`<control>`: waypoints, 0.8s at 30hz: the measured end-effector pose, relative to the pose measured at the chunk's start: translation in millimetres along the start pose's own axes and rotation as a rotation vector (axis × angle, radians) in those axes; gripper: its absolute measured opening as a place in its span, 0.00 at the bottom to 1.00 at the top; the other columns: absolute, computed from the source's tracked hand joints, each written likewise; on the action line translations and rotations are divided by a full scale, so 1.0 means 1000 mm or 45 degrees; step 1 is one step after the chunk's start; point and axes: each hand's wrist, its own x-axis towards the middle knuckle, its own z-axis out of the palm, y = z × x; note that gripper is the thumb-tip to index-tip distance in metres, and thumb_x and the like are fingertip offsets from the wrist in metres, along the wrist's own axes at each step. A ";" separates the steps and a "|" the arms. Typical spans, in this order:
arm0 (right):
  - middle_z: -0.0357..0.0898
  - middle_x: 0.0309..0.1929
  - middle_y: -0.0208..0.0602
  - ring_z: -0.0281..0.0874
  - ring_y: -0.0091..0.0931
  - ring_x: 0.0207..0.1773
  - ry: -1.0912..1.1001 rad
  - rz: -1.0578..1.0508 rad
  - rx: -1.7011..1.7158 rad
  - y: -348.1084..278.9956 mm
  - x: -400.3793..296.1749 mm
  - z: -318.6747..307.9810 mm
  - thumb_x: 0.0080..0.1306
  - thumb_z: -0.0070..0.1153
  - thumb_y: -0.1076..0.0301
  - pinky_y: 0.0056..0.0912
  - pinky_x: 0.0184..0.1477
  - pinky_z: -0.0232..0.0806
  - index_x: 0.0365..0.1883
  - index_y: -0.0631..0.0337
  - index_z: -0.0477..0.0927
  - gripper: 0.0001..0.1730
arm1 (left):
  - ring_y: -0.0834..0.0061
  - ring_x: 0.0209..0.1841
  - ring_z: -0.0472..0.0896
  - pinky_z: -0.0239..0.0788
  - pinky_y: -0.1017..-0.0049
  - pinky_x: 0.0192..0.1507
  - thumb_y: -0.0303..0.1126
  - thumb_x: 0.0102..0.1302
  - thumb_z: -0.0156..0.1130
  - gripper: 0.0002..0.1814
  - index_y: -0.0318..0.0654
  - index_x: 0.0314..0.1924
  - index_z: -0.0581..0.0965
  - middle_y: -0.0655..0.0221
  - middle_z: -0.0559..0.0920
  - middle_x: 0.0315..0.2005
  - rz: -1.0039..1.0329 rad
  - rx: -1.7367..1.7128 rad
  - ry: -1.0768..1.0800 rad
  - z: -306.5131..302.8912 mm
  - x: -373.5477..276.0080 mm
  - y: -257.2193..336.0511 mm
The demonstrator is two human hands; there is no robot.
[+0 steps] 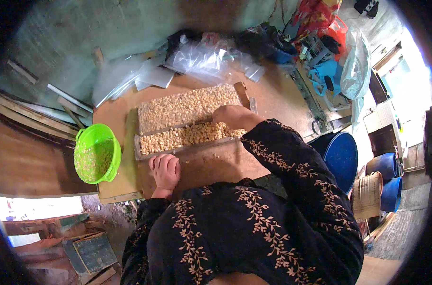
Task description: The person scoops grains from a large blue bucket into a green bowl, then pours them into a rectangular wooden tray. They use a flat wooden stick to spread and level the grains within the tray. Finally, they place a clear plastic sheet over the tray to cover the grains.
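My right hand [227, 115] reaches over a wooden frame [141, 156], its fingers pointing down at pale, bean-like pieces [201, 133] in the frame's near strip. Whether those fingers hold any pieces is hidden under the hand. Behind it lies a flat, rectangular slab of the same pale pieces [187, 107], which looks covered by clear film. My left hand [167, 171] rests on the table just in front of the frame's near left edge, fingers loosely curled. Nothing shows in it. A bright green plastic colander [115, 156] with more small pale pieces inside stands at the table's left edge.
Clear plastic bags and sheets [201, 60] lie along the back of the table [283, 99]. Wooden boards [34, 117] lean at the left. To the right stand a blue barrel [340, 164], further blue tubs [381, 166] and a woven basket [366, 196]. Bags hang at the back right.
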 end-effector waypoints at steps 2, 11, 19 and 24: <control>0.76 0.46 0.36 0.73 0.36 0.51 0.007 0.029 0.061 0.001 -0.008 -0.010 0.54 0.47 0.78 0.36 0.50 0.66 0.42 0.56 0.79 0.17 | 0.72 0.45 0.72 0.55 0.62 0.55 0.33 0.53 0.60 0.05 0.49 0.31 0.75 0.76 0.75 0.35 -0.014 0.008 0.003 0.000 -0.001 0.000; 0.74 0.47 0.32 0.73 0.35 0.50 0.168 -0.001 0.000 -0.011 -0.051 -0.009 0.57 0.47 0.66 0.38 0.48 0.69 0.37 0.54 0.78 0.11 | 0.72 0.45 0.72 0.54 0.62 0.55 0.30 0.50 0.61 0.07 0.49 0.31 0.74 0.76 0.74 0.35 -0.006 0.034 0.006 -0.001 0.001 0.002; 0.73 0.51 0.29 0.73 0.34 0.51 0.192 -0.044 -0.147 0.009 -0.074 0.005 0.55 0.53 0.65 0.37 0.49 0.70 0.36 0.53 0.78 0.10 | 0.70 0.43 0.73 0.55 0.63 0.54 0.29 0.50 0.60 0.08 0.49 0.32 0.73 0.75 0.74 0.33 0.031 0.013 0.049 -0.003 0.004 0.004; 0.74 0.51 0.30 0.73 0.33 0.50 0.353 0.186 0.004 0.021 -0.092 -0.007 0.55 0.54 0.66 0.35 0.50 0.68 0.37 0.56 0.79 0.11 | 0.71 0.43 0.73 0.56 0.63 0.52 0.29 0.49 0.60 0.08 0.49 0.31 0.73 0.75 0.74 0.33 0.033 0.002 0.042 -0.003 0.005 0.004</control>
